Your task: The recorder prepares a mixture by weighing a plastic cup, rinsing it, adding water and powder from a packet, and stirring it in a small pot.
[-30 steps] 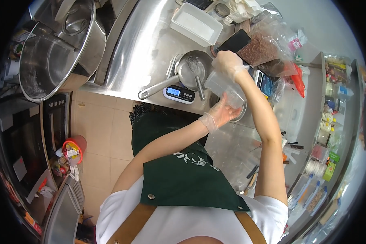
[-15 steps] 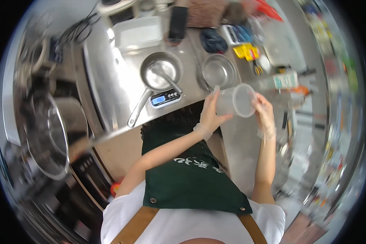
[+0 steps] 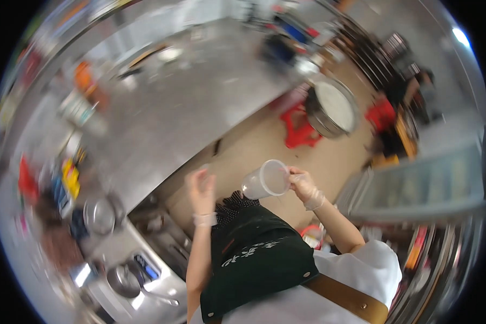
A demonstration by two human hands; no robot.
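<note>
A translucent plastic jug [image 3: 266, 181] is tilted in front of my apron, its round mouth turned toward me. My right hand [image 3: 303, 186] grips it at the right side, thumb and fingers closed by the rim. To its left, my left hand [image 3: 201, 189] is raised and apart from the jug, with nothing in it. Motion smears its fingers, though they look spread. Both hands wear thin clear gloves, cuffed at the wrists.
A steel counter [image 3: 162, 108] spans the far left. At lower left are a saucepan [image 3: 125, 279], a scale [image 3: 146, 267] and a steel bowl [image 3: 100, 215]. A large pot [image 3: 332, 108] with white contents stands on a red stool [image 3: 296, 127]. A glass-topped cabinet [image 3: 426, 181] is at right.
My view has swung to the right, away from the saucepan and scale, onto the floor and large pot. My left hand has let go of the jug; my right hand keeps it.
</note>
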